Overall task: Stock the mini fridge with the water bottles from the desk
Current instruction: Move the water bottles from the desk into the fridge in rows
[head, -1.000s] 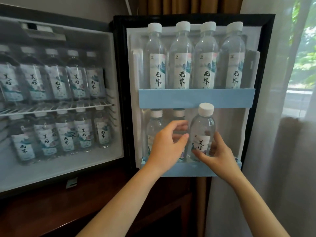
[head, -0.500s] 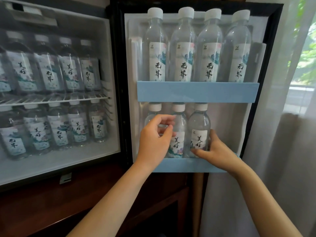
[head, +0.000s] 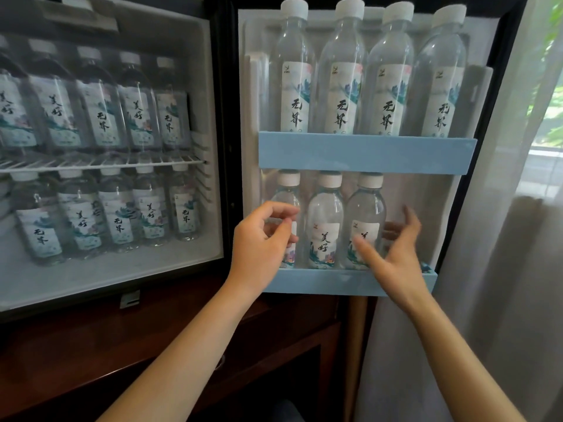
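Released is how we read our right hand (head: 393,257) in the head view. Its fingers are spread and motion-blurred, just in front of the small clear plastic water bottle with a white cap (head: 365,214) and not wrapped round it. Our left hand (head: 259,242) hangs in front of the leftmost small bottle (head: 286,193) with thumb and fingers loosely curled. We cannot tell whether it touches or grips that bottle.

A second ago the right hand carried the capped bottle above the pale blue lower door shelf (head: 335,283); half a second ago it was seated with the hand around it. Now it stands upright as the third in the row, pressed against the middle small bottle (head: 324,217), with bare shelf to its right.

We judge this placement done, with room for perhaps one more bottle there. The pale blue upper door shelf (head: 365,152) holds four tall clear bottles (head: 341,86), and both levels inside the black mini fridge (head: 221,147) look filled. The desk is out of view, so we cannot say how many bottles remain.
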Demonstrator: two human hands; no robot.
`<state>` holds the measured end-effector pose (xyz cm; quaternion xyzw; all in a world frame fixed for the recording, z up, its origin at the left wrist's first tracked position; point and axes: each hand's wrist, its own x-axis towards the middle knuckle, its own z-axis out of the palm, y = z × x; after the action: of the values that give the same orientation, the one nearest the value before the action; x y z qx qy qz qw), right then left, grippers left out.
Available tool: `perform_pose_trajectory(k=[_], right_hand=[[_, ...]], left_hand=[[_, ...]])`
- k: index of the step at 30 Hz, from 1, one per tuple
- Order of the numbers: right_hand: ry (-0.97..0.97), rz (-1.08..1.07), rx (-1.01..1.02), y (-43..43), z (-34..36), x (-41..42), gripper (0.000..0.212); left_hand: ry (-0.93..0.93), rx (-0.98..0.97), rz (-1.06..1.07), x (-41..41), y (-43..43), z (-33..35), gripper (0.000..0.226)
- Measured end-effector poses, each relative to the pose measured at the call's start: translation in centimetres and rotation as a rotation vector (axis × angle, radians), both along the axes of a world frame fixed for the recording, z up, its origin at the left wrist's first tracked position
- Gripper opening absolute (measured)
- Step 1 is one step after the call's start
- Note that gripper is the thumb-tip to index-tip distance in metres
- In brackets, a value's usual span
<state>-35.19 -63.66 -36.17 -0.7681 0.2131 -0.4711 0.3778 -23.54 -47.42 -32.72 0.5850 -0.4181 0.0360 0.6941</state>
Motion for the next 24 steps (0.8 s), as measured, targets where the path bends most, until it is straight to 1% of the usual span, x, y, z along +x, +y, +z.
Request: perform_pose_trajectory(k=[2, 3, 4, 6, 8, 10, 14, 16, 19, 24], right_hand=[[-0.297, -0.157, -0.063, 0.8, -1.2, 0.6, 0.084], [-0.380, -0.211, -0.121, 1.3, -1.6, 0.9, 0.075], [-0.412, -0.242, -0.192, 1.9, -1.7, 1.3, 0.067], [-0.407, -0.257, -0.362, 3.6, -1.5, 2.8, 0.054], [-0.400, -0.247, -0.531, 5.3, -1.0, 4.4, 0.044], [-0.417, -0.208, -0.657, 7.6, -0.4, 6.5, 0.038], [-0.435, -0.029, -0.716, 12.7, 0.2, 10.7, 0.030], [-0.373, 0.100, -0.720, 15.6, 0.2, 13.0, 0.025], [-0.247, 0.306, -0.741, 20.3, -0.3, 16.5, 0.024], [-0.096, 0.647, -0.771, 28.9, -2.0, 22.0, 0.021]], left_hand=[[-0.008, -0.015, 0.022, 0.6, 0.9, 0.0, 0.026], [-0.016, -0.019, 0.039, 1.0, 1.4, 0.0, 0.026], [-0.017, -0.019, 0.058, 1.4, 1.8, 0.0, 0.026], [-0.002, -0.021, 0.104, 2.5, 3.2, -0.2, 0.024], [0.028, -0.025, 0.148, 3.4, 4.3, -0.5, 0.023], [0.071, -0.031, 0.202, 4.5, 6.1, -1.1, 0.020], [0.127, -0.017, 0.326, 7.1, 10.7, -3.1, 0.015], [0.150, 0.011, 0.402, 8.6, 13.6, -4.2, 0.018], [0.208, 0.039, 0.519, 10.7, 18.5, -5.8, 0.020], [0.297, 0.042, 0.725, 13.9, 28.1, -8.2, 0.024]])
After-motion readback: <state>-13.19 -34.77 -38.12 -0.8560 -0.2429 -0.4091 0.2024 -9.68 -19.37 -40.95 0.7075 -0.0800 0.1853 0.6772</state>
